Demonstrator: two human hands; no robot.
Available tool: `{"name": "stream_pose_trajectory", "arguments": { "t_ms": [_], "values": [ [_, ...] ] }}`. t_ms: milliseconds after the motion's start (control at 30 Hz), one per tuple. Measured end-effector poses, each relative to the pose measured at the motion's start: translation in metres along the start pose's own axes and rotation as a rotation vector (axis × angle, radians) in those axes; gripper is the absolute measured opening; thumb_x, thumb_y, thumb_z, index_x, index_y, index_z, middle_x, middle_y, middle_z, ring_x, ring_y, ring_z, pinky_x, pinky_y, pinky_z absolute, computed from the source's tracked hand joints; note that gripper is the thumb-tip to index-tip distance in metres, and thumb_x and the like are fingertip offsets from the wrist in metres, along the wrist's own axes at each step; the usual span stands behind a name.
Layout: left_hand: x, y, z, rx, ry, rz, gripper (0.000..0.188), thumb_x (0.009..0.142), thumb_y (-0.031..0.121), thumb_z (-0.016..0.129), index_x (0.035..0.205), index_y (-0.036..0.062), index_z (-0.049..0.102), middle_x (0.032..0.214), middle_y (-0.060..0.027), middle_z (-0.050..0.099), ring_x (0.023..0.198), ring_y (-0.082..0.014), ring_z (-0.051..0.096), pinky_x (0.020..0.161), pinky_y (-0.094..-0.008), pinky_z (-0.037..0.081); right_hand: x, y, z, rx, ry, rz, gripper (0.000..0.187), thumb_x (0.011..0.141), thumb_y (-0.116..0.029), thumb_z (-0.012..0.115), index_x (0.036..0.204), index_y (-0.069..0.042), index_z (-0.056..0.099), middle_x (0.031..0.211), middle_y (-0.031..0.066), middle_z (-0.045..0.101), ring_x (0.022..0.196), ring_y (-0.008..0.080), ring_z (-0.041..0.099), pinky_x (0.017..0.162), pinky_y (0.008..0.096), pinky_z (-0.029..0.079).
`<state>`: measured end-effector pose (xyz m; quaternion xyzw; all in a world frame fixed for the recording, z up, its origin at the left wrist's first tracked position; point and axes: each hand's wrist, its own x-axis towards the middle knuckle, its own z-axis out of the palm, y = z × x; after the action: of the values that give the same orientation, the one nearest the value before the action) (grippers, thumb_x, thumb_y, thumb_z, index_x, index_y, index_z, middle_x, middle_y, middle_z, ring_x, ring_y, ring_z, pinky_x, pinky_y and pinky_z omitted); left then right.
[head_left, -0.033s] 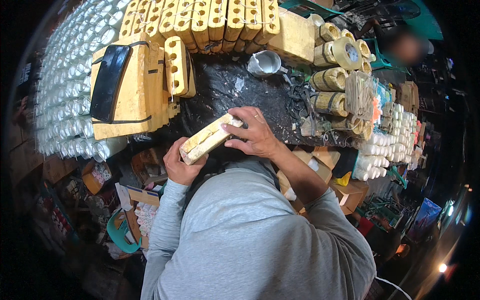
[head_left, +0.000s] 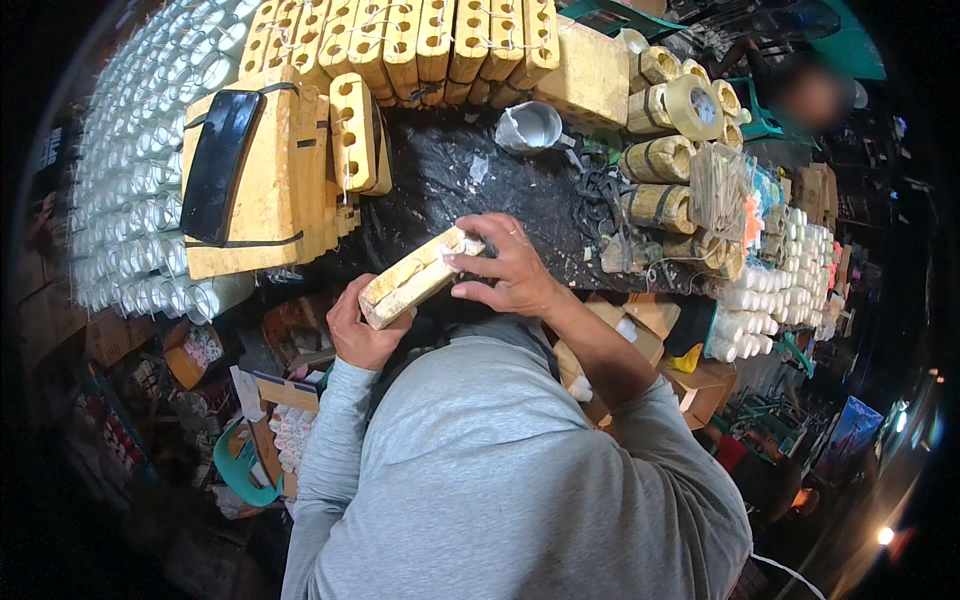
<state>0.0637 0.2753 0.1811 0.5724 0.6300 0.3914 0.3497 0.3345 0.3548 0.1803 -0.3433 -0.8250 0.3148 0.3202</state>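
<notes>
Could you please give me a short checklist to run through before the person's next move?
1. Left hand gripping the lower-left end of the yellow block: ok.
2. Right hand touching the block's upper-right end: ok.
3. Right hand bearing part of the block's weight: cannot tell.
4. Black table cover free of scraps: not ok, small pale bits lie on it.
5. Pale mug set apart from both hands: ok, it stands beyond them.
6. Dark phone secured on the banded yellow blocks: cannot tell, it lies on top.
</notes>
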Motion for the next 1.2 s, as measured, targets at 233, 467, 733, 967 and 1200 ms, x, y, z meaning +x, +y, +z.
{"name": "stream_pose_trajectory", "arguments": {
  "t_ms": [233, 467, 733, 967, 1200],
  "values": [
    [0.005, -0.004, -0.001, 0.044, -0.01, -0.01, 0.061, 0.067, 0.013, 0.092, 0.12, -0.0008, 0.066, 0.104, -0.0136, 0.079, 0.097, -0.0207, 0.077, 0.087, -0.0343, 0.06, 0.005, -0.001, 0.003, 0.226, 0.031, 0.228, 0.054, 0.076, -0.028, 0.092, 0.125, -0.011, 0.075, 0.155, 0.0195, 0.046, 0.143, 0.041, 0.045, 0.118, 0.0494, 0.04],
    [0.008, -0.003, 0.004, 0.048, 0.038, 0.05, 0.057, 0.065, 0.013, 0.093, 0.114, 0.001, 0.067, 0.098, -0.0163, 0.076, 0.089, -0.0326, 0.077, 0.08, -0.0396, 0.059, 0.013, -0.009, 0.013, 0.252, 0.018, 0.157, 0.056, 0.082, -0.044, 0.086, 0.128, -0.015, 0.074, 0.157, 0.0221, 0.044, 0.149, 0.0441, 0.036, 0.123, 0.0564, 0.029],
    [0.008, -0.006, 0.008, 0.03, 0.047, 0.037, 0.056, 0.066, 0.015, 0.093, 0.114, 0.002, 0.067, 0.097, -0.0174, 0.075, 0.088, -0.0348, 0.076, 0.079, -0.0409, 0.059, 0.012, -0.029, 0.025, -0.431, -0.047, -0.071, 0.072, 0.087, -0.06, 0.074, 0.142, -0.014, 0.063, 0.155, 0.0177, 0.047, 0.148, 0.0415, 0.039, 0.121, 0.0699, 0.024],
    [0.007, -0.002, 0.009, 0.036, 0.04, 0.046, 0.054, 0.066, 0.013, 0.091, 0.113, 0.0025, 0.068, 0.097, -0.0153, 0.074, 0.088, -0.0356, 0.075, 0.078, -0.0419, 0.058, 0.022, -0.034, 0.001, -0.223, -0.023, -0.003, 0.068, 0.081, -0.056, 0.084, 0.136, -0.017, 0.07, 0.153, 0.0196, 0.05, 0.146, 0.044, 0.042, 0.123, 0.0668, 0.024],
    [0.005, -0.001, 0.004, 0.103, -0.001, 0.088, 0.057, 0.067, 0.009, 0.092, 0.117, -0.0022, 0.067, 0.103, -0.0149, 0.078, 0.095, -0.0204, 0.077, 0.085, -0.0339, 0.06, 0.006, -0.002, 0.002, 0.32, 0.041, 0.288, 0.029, 0.085, -0.026, 0.087, 0.108, -0.01, 0.081, 0.138, 0.018, 0.062, 0.13, 0.0342, 0.06, 0.11, 0.0437, 0.047]
  ]
}}
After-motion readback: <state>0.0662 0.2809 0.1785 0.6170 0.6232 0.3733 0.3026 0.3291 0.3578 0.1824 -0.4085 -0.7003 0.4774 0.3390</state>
